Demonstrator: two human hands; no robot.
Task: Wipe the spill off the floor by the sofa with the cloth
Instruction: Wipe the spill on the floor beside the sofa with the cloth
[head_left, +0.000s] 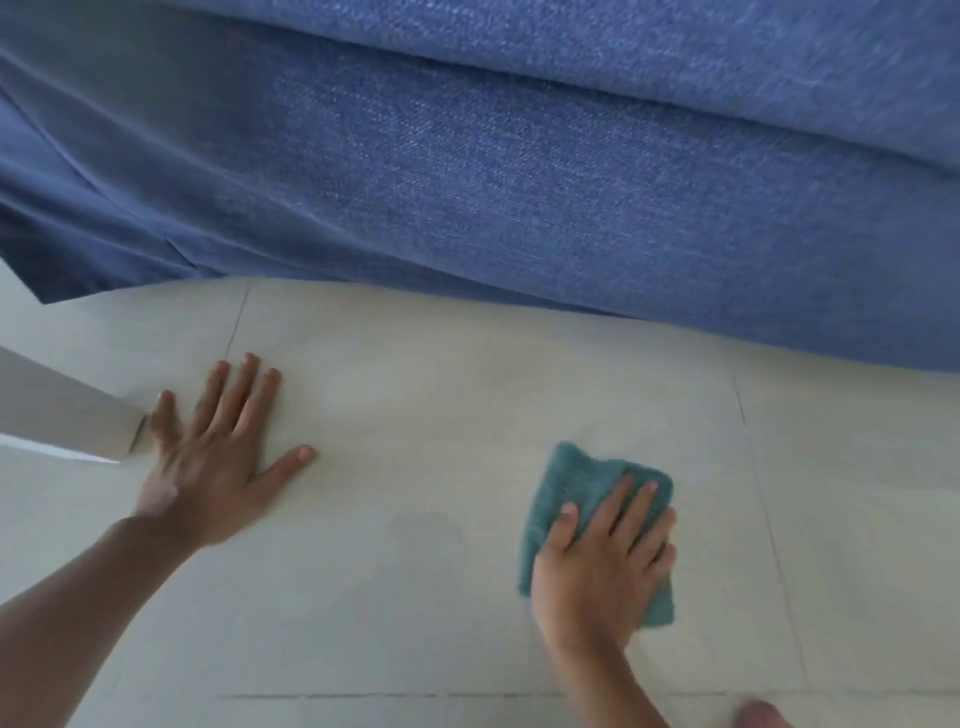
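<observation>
A teal cloth, folded into a pad, lies flat on the pale tiled floor in front of the blue sofa. My right hand presses down on the cloth with fingers spread over its near half. My left hand rests flat on the bare floor to the left, fingers apart, holding nothing. A faint darker damp patch shows on the tile between the two hands; its edges are hard to make out.
The sofa's fabric front runs across the whole upper view and overhangs the floor. A pale furniture leg or panel juts in at the left, touching my left little finger. Dark grout lines cross the tiles.
</observation>
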